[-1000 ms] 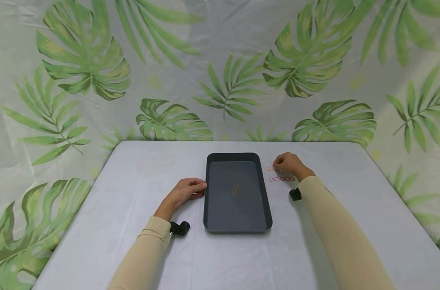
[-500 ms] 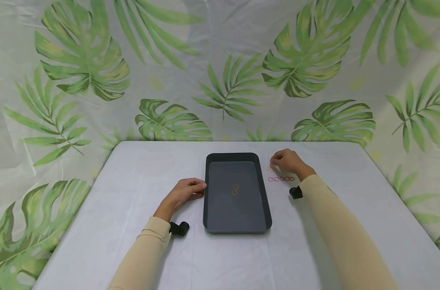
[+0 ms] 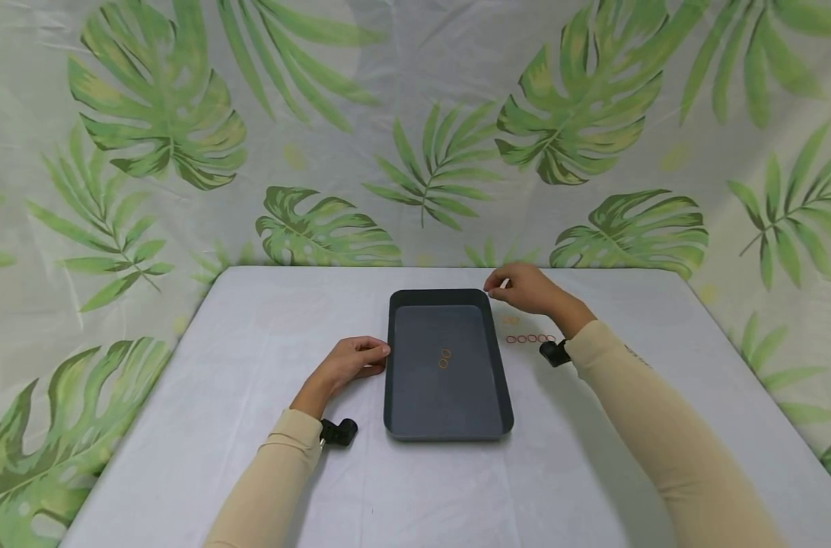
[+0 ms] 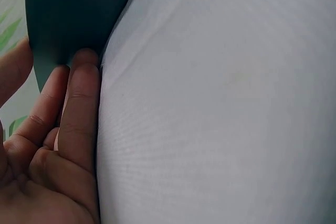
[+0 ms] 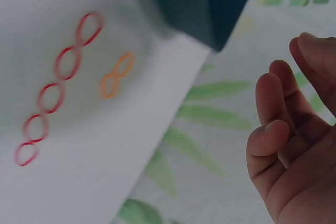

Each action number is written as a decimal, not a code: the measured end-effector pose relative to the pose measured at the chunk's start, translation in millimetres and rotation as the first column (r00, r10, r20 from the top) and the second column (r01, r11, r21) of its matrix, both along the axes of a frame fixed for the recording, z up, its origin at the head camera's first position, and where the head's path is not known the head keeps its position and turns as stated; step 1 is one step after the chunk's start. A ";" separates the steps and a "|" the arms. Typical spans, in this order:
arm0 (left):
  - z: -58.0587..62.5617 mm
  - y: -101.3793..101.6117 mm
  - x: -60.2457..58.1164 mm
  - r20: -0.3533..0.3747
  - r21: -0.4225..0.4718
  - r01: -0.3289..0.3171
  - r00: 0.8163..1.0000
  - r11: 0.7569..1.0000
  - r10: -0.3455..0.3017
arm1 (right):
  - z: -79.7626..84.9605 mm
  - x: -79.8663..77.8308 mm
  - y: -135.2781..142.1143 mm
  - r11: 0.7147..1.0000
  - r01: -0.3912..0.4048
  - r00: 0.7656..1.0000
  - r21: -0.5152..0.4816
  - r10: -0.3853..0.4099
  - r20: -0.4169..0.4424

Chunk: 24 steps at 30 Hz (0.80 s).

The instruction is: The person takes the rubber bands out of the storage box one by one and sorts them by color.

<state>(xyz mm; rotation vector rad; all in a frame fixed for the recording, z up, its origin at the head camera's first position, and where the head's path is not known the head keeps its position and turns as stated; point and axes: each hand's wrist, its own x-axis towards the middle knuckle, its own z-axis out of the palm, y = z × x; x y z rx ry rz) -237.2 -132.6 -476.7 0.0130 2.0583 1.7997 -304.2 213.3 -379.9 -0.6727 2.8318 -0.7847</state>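
My left hand (image 3: 350, 359) rests against the left side of a dark grey baking tray (image 3: 396, 411). In the left wrist view its fairly straight fingers (image 4: 80, 108) touch the tray's outer wall (image 4: 68, 9), with the thumb near the rim. Inside the tray lie two touching orange rubber bands (image 3: 445, 354). Beside the tray's far right corner hovers my right hand (image 3: 525, 289), fingers bent, thumb and forefinger tips close together. Anything between those tips is too small or hidden to make out. Two more orange bands (image 5: 124, 65) lie on the table below that hand.
A row of several red rubber bands (image 3: 532, 339) lies right of the tray, nearer than the orange pair. White cloth covers the table (image 3: 251, 320). A leaf-patterned curtain (image 3: 429, 152) hangs behind its far edge. Each wrist wears a small black camera (image 3: 340, 432).
My right hand has lifted from the orange bands on the table and moved left and away, to the tray's far right corner. The left hand and the tray have stayed still.
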 end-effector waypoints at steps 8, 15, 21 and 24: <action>-1.6 2.5 -2.1 0.025 -0.036 -0.021 0.999 0.999 0.022 | 18.1 17.1 -31.6 0.992 -0.122 0.992 0.015 0.123 -0.038; -3.9 1.3 -2.7 0.033 -0.033 -0.027 0.999 0.999 0.028 | 21.6 30.1 -60.7 0.963 -0.254 0.963 0.089 0.260 -0.076; -4.5 2.5 -2.8 0.035 -0.034 -0.041 0.998 0.999 0.042 | 27.1 38.0 -78.7 0.947 -0.297 0.949 0.119 0.306 -0.070; -3.7 3.3 -3.3 0.037 -0.034 -0.045 0.998 0.998 0.046 | 25.8 40.6 -84.2 0.936 -0.303 0.947 0.181 0.317 -0.051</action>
